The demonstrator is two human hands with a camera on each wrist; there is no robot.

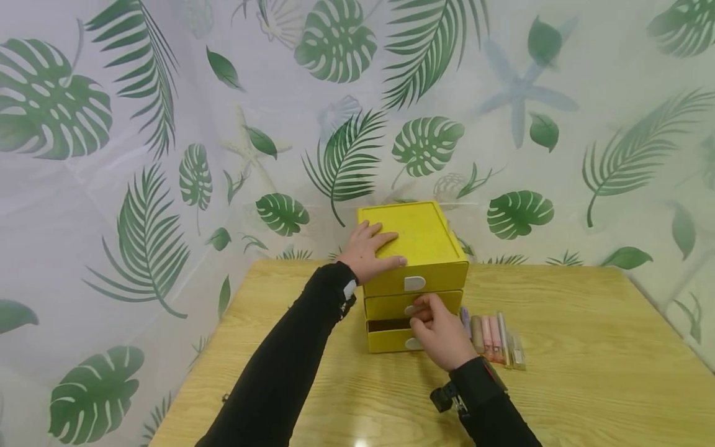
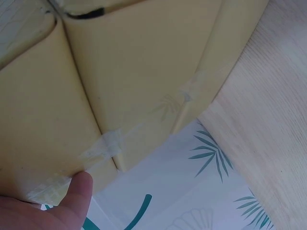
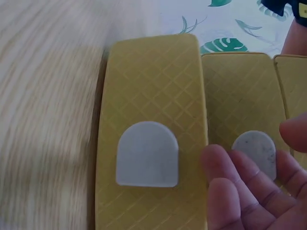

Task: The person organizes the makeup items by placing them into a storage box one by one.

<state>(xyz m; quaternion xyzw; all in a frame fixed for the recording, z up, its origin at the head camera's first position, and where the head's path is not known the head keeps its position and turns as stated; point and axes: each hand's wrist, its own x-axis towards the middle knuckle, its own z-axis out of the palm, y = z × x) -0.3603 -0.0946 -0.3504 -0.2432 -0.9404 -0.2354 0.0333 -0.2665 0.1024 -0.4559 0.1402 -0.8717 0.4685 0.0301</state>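
A yellow box of stacked drawers (image 1: pixel 413 226) stands on the table, each drawer front bearing a white rounded handle. My left hand (image 1: pixel 368 253) rests on the left part of its top with fingers spread. In the left wrist view, one fingertip (image 2: pixel 82 184) touches the taped side of the box. My right hand (image 1: pixel 444 332) is at the middle drawer (image 1: pixel 385 307), its curled fingers holding the edges of the white handle (image 3: pixel 256 149). Below it, the bottom drawer (image 1: pixel 385 341) is pulled out somewhat, showing a dark inside.
Right of the box, several pens and markers (image 1: pixel 494 335) lie in a row on the wooden table (image 1: pixel 581 347), with a small clear item (image 1: pixel 517 354) at the end. A leaf-patterned sheet (image 1: pixel 346 155) covers the wall behind and to the left.
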